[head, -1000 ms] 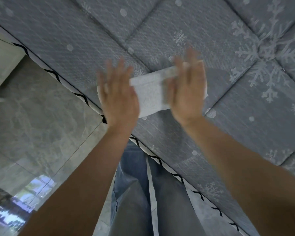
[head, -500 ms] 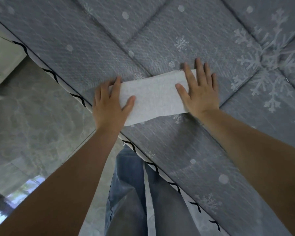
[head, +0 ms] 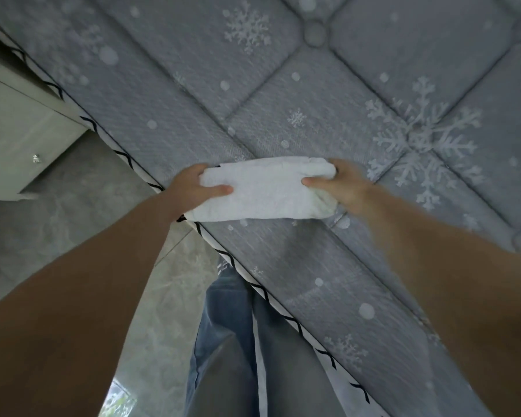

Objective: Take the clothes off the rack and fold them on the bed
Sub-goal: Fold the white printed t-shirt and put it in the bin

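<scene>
Folded white cloth held at both ends, at the bed's near edge.

The white cloth [head: 263, 191] lies on the bed [head: 328, 94], long axis running left to right between the hands. The left hand [head: 197, 185] and right hand [head: 340, 183] each close on one end, thumbs on top, equally near. Half a second ago both palms pressed flat on it; now they pinch the ends, the bundle looking thicker.

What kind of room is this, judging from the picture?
Probably a bedroom: a grey quilted mattress with snowflake print, a pale drawer cabinet with small knobs beside it on a grey marble-look tiled floor, and a white folded cloth.
</scene>
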